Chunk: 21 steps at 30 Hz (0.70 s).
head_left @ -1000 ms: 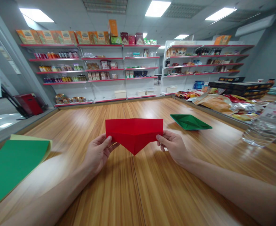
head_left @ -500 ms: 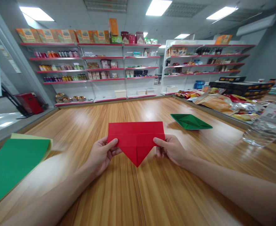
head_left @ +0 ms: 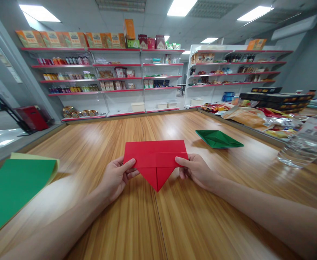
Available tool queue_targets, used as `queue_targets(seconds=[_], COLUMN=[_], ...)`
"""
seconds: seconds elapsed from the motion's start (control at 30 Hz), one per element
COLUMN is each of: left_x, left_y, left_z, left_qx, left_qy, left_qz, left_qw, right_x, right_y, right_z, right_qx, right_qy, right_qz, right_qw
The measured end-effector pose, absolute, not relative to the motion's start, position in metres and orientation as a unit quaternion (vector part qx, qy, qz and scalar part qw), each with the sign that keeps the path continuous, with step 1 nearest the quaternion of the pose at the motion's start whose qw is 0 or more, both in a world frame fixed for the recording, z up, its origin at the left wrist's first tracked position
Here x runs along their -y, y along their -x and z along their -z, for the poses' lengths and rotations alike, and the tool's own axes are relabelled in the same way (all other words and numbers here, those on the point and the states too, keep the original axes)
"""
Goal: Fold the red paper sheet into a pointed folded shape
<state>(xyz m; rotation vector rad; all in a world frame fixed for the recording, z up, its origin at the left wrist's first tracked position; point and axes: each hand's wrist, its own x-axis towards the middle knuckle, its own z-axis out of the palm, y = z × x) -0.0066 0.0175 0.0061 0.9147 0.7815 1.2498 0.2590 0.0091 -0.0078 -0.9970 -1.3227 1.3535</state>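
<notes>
Between my two hands is a folded sheet of red paper (head_left: pixel 155 159), a wide band along the top with a triangular point aimed down toward me. Creases run across the band, and a slit runs up the middle of the point. My left hand (head_left: pixel 119 177) pinches its left edge, thumb on top and fingers beneath. At the opposite edge my right hand (head_left: pixel 194 169) grips in the same way. Beyond my right hand a folded green paper boat (head_left: pixel 219 139) lies on the wooden table (head_left: pixel 120 227).
Green and pale yellow paper sheets (head_left: pixel 17 191) lie at the left. On the right are a clear plastic bottle (head_left: pixel 304 142), snack packets (head_left: pixel 247 117) and stacked black boxes (head_left: pixel 277 101). A raised rim (head_left: pixel 126 117) borders the table; stocked shelves stand behind it.
The red paper's top band tilts slightly, its right side drawn in a little. Both hands keep their hold and hardly move. The view shifts a little.
</notes>
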Motion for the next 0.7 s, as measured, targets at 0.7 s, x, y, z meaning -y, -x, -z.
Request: queue_targets(seconds=[0.7], left_x=[-0.0174], left_y=[0.0065], left_z=[-0.0111], left_qx=[-0.260], left_qy=[-0.422], left_qz=[-0.613], left_qw=[0.615], right_x=[-0.0027], right_y=[-0.2545], right_z=[-0.0006], right_qx=[0.579], right_qy=[0.363], right_qz=[-0.446], right_qw=[0.578])
